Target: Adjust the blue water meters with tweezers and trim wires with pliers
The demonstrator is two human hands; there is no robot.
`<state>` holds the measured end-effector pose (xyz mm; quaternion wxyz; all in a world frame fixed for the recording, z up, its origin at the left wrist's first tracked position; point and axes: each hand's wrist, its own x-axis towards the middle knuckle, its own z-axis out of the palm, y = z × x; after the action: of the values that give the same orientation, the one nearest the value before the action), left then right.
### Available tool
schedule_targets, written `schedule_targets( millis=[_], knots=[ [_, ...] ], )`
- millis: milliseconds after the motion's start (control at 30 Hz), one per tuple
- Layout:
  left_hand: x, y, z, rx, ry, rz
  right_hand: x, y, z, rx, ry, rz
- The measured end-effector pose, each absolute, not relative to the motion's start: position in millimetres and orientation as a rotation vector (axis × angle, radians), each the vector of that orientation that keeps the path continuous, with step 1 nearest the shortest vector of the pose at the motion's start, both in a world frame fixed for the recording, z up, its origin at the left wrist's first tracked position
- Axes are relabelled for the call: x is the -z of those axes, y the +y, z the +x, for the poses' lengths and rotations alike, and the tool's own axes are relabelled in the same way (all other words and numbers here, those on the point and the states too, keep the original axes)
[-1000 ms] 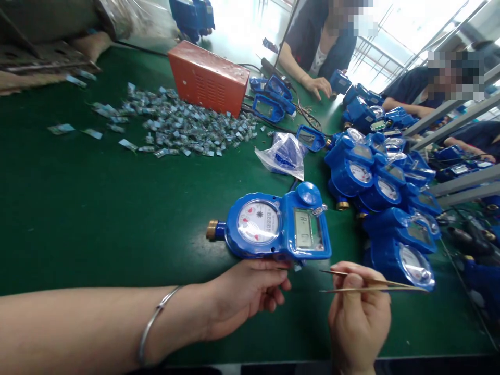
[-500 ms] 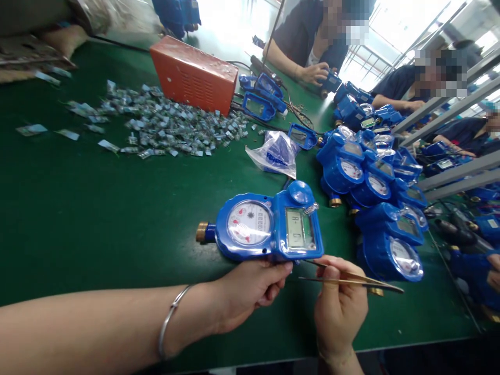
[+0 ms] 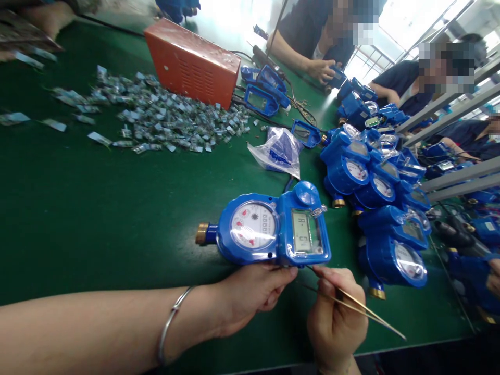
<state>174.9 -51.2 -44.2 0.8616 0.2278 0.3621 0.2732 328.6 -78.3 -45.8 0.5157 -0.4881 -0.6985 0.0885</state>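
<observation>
A blue water meter point(image 3: 287, 260) with a round dial and a lit display lies in front of me, its brass end pointing left. My left hand point(image 3: 253, 291), wearing a bracelet at the wrist, is closed at the meter's near side; what its fingertips pinch is hidden or too small to name. My right hand point(image 3: 339, 312) grips brass-coloured tweezers point(image 3: 373, 315). The tweezer tips reach to the meter's near edge below the display, close to my left fingertips. One tip is partly hidden there.
Behind the meter are a plastic bag point(image 3: 278, 151) with blue parts, an orange box point(image 3: 193, 62) and a pile of small wrapped pieces point(image 3: 167, 120). More blue meters point(image 3: 390, 250) crowd the right. Other people point(image 3: 297, 47) sit beyond, near grey metal bars point(image 3: 461, 177).
My right hand has turned, so the rear end of the tweezers now points lower. The view has shifted slightly, and the meter appears a little further right.
</observation>
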Motion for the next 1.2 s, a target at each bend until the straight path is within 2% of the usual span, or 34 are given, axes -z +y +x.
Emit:
schedule_targets(
  millis=[233,500,800,1200],
  knots=[
    [48.0,-51.9,174.2,-0.566,0.728,0.492,48.8,-78.1,326.4,-0.161,-1.621,-1.113],
    [46.6,-53.5,174.1,-0.557,0.742,0.494,45.5,-82.9,330.2,-0.253,-1.643,-1.191],
    [45.5,-52.7,173.6,-0.597,0.746,0.5,28.4,-85.3,324.7,0.049,-1.823,-1.339],
    [44.6,-52.4,174.8,-0.561,0.816,0.488,21.0,-80.3,325.7,0.023,-1.925,-1.481]
  ],
)
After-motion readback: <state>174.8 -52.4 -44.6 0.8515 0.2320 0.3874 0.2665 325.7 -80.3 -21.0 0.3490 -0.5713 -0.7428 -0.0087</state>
